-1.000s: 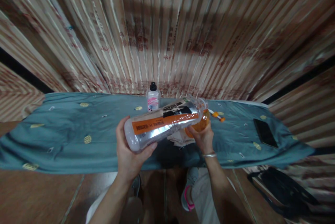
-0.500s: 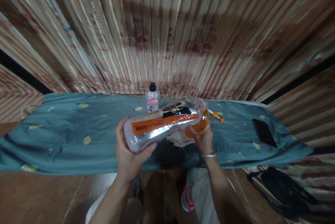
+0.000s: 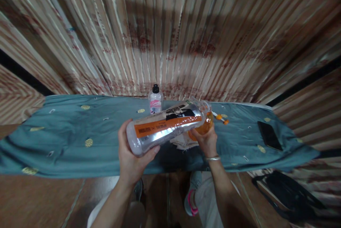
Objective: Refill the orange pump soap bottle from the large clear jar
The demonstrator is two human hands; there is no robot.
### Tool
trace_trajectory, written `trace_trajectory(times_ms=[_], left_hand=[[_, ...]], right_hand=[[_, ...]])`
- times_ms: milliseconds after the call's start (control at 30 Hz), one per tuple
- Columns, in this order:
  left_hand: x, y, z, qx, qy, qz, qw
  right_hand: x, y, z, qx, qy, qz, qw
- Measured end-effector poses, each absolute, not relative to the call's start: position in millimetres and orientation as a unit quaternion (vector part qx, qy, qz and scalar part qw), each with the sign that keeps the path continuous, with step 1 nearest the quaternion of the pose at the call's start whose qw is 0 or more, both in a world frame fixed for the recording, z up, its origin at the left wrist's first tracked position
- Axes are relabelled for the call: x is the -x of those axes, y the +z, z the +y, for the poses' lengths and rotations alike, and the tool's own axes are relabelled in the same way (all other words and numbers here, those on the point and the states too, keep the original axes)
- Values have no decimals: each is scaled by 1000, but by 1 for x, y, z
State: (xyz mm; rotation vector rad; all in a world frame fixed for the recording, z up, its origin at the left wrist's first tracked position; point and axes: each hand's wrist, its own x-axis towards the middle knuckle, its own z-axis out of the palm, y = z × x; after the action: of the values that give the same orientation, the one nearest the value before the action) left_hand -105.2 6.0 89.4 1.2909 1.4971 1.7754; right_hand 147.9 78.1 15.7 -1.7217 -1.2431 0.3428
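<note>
My left hand (image 3: pixel 131 157) grips the base of a large clear bottle (image 3: pixel 166 125) with an orange and black label. The bottle is tipped almost flat, its mouth to the right over a small orange container (image 3: pixel 205 125). My right hand (image 3: pixel 206 141) holds that orange container from below; a bracelet shows on the wrist. Both are above the teal cloth-covered table (image 3: pixel 66 139). A crumpled pale cloth (image 3: pixel 183 141) lies on the table just under the bottle. An orange and white piece (image 3: pixel 221 117) lies right of the container.
A small clear bottle with a black cap (image 3: pixel 155 99) stands at the table's far edge against the striped curtain. A black phone (image 3: pixel 269 135) lies on the right end. A black bag (image 3: pixel 287 194) sits on the floor at lower right. My legs and shoes are below the table edge.
</note>
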Motion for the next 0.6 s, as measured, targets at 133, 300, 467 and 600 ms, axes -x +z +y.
trace_trajectory(times_ms=[133,300,467,600], left_hand=[[105,89,6,-473,651,544,238],[105,89,6,-480,649,545,224],[105,88,6,-485,647,543,225],[105,89,6,-483,651,540,228]], right_hand=[[-147,17,78,706,135,-508,476],[-146,18,78,703,136,-507,479],[-147,17,78,704,136,-507,480],[-147,18,78,705,141,-506,477]])
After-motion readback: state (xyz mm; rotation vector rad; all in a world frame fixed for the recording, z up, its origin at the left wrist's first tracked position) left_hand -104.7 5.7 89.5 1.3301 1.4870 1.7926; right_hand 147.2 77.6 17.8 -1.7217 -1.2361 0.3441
